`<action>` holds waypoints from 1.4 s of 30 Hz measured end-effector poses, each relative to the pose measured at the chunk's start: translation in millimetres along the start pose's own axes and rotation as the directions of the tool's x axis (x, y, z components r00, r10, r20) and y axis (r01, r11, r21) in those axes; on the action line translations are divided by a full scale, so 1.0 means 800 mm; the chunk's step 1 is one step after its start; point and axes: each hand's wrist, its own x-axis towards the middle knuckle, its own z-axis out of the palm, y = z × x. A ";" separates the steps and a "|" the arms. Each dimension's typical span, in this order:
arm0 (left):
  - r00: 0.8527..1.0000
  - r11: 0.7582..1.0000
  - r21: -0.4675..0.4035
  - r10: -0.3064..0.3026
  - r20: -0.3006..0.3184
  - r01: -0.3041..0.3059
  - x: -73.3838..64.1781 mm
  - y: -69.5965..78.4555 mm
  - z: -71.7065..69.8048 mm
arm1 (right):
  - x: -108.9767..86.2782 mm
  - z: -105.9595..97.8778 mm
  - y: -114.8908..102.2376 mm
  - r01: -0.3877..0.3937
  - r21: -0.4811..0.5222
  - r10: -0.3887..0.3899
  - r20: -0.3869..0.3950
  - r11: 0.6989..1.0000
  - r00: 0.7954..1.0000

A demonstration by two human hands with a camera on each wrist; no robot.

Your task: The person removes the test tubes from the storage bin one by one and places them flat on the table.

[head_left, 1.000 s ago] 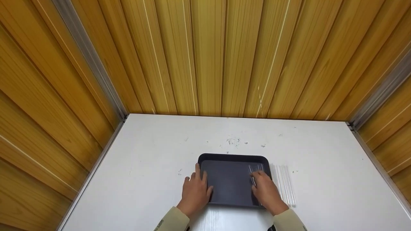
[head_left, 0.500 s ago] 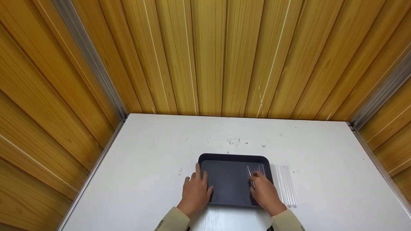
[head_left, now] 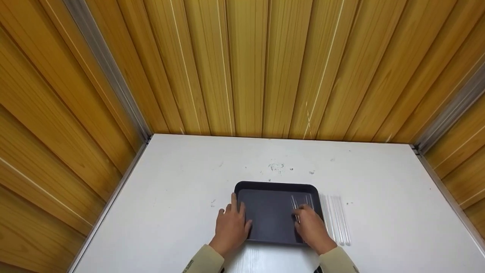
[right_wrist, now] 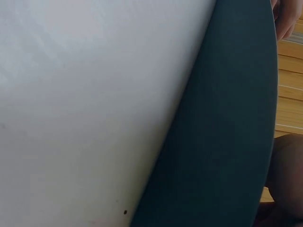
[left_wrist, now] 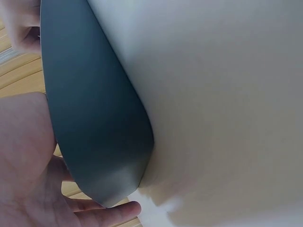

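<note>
A dark, shallow rectangular tray (head_left: pixel 265 216) sits on the white table. My left hand (head_left: pixel 231 227) rests over the tray's left edge with its fingers fairly straight. In the left wrist view the palm (left_wrist: pixel 23 146) lies along the rim and one fingertip extends past the tray's corner. My right hand (head_left: pixel 311 229) is over the right part of the tray, thumb and fingers pinching a thin clear tube (head_left: pixel 293 203). More clear tubes (head_left: pixel 307 199) lie along the tray's right side, partly hidden by that hand. The right wrist view shows mostly the tray's outer wall (right_wrist: pixel 222 118).
Several clear tubes (head_left: pixel 337 222) lie side by side on the white table (head_left: pixel 182 189), just right of the tray. Dark scuff marks (head_left: pixel 276 167) dot the surface beyond it. Wood-patterned walls (head_left: pixel 246 68) enclose the table at the back and sides.
My right hand has shifted slightly left within the tray, the pinched tube moving with it away from the tubes at the right side. My left hand has stayed in place.
</note>
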 end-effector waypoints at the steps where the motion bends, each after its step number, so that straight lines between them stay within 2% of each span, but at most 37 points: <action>1: 1.000 1.000 0.003 0.002 -0.003 -0.002 0.000 0.000 0.000 | 0.000 0.000 0.000 0.001 0.001 -0.001 0.000 1.000 1.000; 8: 0.997 1.000 0.018 0.020 -0.079 -0.018 -0.001 0.001 0.000 | 0.001 -0.002 0.001 0.014 -0.003 -0.014 0.010 1.000 1.000; 17: 0.998 1.000 0.006 0.011 -0.063 -0.011 -0.001 0.001 -0.001 | 0.003 -0.003 0.004 0.011 0.020 -0.011 0.000 1.000 1.000; 25: 0.996 1.000 0.014 0.022 -0.090 -0.020 -0.001 0.000 -0.002 | 0.004 -0.006 0.003 -0.007 0.049 0.007 0.000 0.999 1.000; 33: 0.999 1.000 0.007 0.011 -0.053 -0.010 -0.001 -0.001 -0.002 | 0.003 -0.008 0.001 -0.038 0.083 0.037 0.015 0.996 0.999; 42: 1.000 1.000 0.000 -0.001 -0.023 0.001 -0.001 0.000 -0.002 | 0.001 -0.011 0.001 -0.034 0.087 0.036 -0.019 0.996 0.999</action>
